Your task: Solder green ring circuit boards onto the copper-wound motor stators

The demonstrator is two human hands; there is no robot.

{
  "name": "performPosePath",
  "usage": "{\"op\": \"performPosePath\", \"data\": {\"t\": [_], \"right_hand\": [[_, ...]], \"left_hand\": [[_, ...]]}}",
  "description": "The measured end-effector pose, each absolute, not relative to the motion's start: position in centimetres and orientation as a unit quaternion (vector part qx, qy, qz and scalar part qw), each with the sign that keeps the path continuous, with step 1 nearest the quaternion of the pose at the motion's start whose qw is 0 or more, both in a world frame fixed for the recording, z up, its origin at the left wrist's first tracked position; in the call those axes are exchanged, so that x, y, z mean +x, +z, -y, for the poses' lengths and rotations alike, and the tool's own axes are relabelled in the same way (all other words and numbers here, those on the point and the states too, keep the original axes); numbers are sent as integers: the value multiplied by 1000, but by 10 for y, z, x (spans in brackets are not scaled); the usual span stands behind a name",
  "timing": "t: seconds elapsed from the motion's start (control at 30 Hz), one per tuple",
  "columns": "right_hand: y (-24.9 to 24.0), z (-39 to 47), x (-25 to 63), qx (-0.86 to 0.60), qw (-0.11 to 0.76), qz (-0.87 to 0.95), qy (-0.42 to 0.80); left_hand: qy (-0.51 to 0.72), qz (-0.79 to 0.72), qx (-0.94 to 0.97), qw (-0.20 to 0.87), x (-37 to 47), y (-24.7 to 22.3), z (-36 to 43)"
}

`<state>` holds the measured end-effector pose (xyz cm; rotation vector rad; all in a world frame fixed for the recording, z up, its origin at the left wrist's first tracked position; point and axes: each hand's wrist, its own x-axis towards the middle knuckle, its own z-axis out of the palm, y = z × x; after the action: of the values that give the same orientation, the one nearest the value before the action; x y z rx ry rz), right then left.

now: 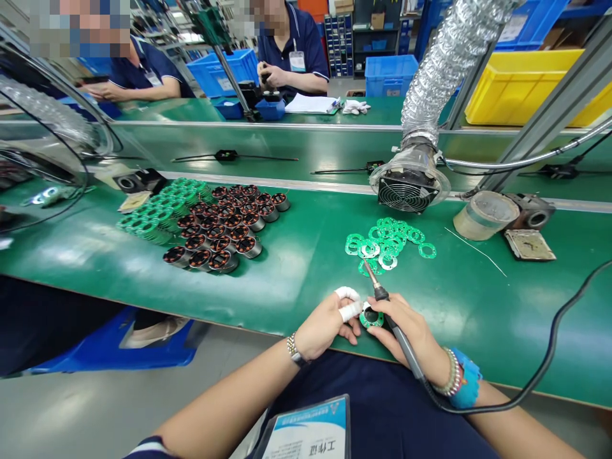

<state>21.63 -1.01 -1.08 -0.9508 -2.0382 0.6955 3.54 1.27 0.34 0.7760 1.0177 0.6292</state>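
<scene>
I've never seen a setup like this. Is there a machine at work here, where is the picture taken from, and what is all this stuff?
No robot here: these are a person's own two hands, seen by a camera worn on the head, looking forward and down.

The right hand holds a pen-like tool with a black cord, probably a soldering iron. The left hand has white wraps on some fingers. Between the hands is a small green ring.

On the green table lie loose rings, stacked rings and rows of copper-wound parts. A small fan hangs from a silvery hose. Two other people sit opposite.
</scene>
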Motion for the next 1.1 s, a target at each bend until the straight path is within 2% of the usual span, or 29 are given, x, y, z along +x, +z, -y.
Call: {"op": "performPosePath", "data": {"t": [0.13, 0.3, 0.4, 0.5, 0.6, 0.7, 0.9, 1.0, 1.1], "right_hand": [[-9, 13, 218, -392, 385, 790, 272], [-1, 5, 231, -448, 407, 766, 218], [-3, -12, 257, -474, 386, 775, 162], [-13, -35, 290, -494, 337, 796, 95], [-27, -55, 315, -534, 318, 782, 52], [-34, -67, 323, -565, 323, 757, 51], [-37, -74, 315, -598, 315, 734, 61], [-38, -79, 312, -603, 304, 734, 69], [-39, -83, 312, -603, 306, 734, 65]], "left_hand": [[297, -469, 428, 713, 26, 6, -14], [205, -453, 730, 469, 31, 4, -8], [163, -432, 788, 406, 35, 3, -15], [169, -452, 780, 398, 28, 4, -45], [195, -542, 751, 322, 14, 9, -107], [227, -624, 714, 220, 2, 11, -191], [253, -689, 654, 183, 3, -5, -342], [249, -702, 643, 176, 10, -13, -374], [244, -704, 649, 156, 13, -14, -369]]}}
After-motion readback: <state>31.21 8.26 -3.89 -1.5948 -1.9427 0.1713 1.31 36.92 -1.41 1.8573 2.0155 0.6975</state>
